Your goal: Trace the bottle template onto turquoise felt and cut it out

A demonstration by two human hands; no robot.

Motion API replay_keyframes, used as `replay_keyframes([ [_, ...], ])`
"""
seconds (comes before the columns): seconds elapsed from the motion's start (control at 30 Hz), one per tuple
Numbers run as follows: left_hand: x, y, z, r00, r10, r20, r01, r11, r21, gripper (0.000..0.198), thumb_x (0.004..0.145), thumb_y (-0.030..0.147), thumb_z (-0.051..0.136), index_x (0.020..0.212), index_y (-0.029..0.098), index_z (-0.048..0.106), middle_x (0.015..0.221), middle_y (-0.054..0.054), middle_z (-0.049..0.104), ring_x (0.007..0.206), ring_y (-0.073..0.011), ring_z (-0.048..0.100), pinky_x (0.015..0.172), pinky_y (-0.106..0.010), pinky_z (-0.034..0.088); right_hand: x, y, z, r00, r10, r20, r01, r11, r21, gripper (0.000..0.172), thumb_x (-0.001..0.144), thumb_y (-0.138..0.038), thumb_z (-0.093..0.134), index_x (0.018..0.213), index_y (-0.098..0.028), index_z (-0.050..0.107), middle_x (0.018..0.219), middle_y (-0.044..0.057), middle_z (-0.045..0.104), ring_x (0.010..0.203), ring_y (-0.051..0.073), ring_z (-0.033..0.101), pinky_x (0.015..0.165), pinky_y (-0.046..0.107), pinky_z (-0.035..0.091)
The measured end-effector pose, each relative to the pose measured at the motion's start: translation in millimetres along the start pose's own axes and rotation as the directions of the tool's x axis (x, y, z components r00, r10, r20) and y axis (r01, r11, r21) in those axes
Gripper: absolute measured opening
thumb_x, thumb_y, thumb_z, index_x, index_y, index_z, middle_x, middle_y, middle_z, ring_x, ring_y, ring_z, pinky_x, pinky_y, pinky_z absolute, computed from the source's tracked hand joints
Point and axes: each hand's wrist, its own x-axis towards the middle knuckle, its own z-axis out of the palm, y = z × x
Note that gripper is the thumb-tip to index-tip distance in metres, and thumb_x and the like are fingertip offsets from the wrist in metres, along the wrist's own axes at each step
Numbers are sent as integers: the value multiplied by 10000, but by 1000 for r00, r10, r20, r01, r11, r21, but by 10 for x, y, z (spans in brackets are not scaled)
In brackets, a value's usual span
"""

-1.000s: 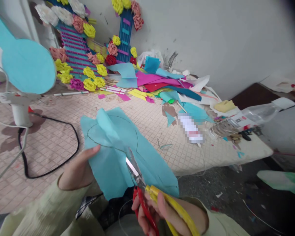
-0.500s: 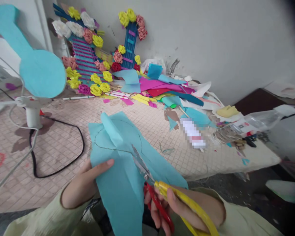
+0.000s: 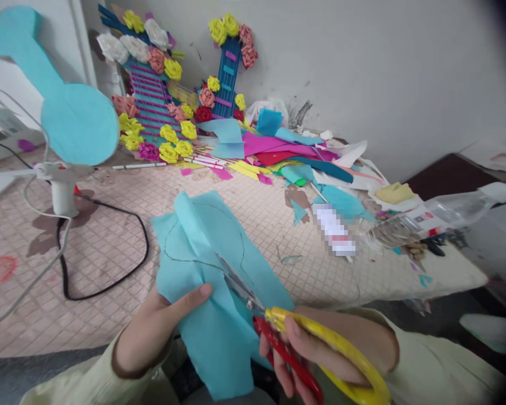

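A sheet of light-blue paper with a dark drawn outline hangs over the table's front edge, and a curled strip of it stands up near the middle. My left hand pinches the sheet from the left, thumb on top and fingers hidden beneath. In my right hand is a pair of scissors with one yellow and one red handle. The blades lie in the paper along the drawn line, pointing up and left, with the handles spread.
A glue gun and its cord stand on the left, below a round-ended blue cutout. Flower-trimmed paper instruments lean at the back. Coloured paper scraps are piled behind the sheet; a plastic bottle lies at the right.
My left hand has slid right along the sheet, closer to the scissors. The scissors' handles have shifted slightly right, and the lower paper has bent and swung right. The view has shifted slightly.
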Motion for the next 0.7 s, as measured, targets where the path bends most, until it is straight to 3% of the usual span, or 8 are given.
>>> replay_keyframes([
  [0.1,-8,2,1,1000,-22,-18,21,999,-36,722,563,270,760,1215,208,456,1047,-82,654,1010,-308,566,823,-383,511,29,9,-41,999,-20,41,19,999,36,726,686,-780,194,899,-138,458,607,18,519,370,43,441,395,157,370],
  [0.33,21,-8,-63,999,-40,21,41,998,-43,695,580,282,749,1214,246,467,1089,-52,639,1047,-279,547,866,-372,486,73,-100,-152,992,-24,121,31,998,-53,741,646,-798,163,821,-136,447,591,-10,487,385,34,449,397,136,359],
  [0.5,43,-12,-117,999,-35,41,35,999,-2,614,586,288,743,1161,243,535,1028,-42,667,1053,-285,542,888,-373,469,67,-163,-219,996,-3,86,10,997,-78,687,703,-739,197,848,-127,475,586,-23,489,377,25,444,392,123,349],
  [0.7,30,-13,-112,996,-82,42,83,996,-33,708,579,291,745,1228,272,463,1068,-30,652,1038,-287,552,846,-351,494,59,-205,-270,993,-1,119,17,990,-137,709,672,-753,206,816,-117,484,564,-32,483,362,23,441,381,120,352],
])
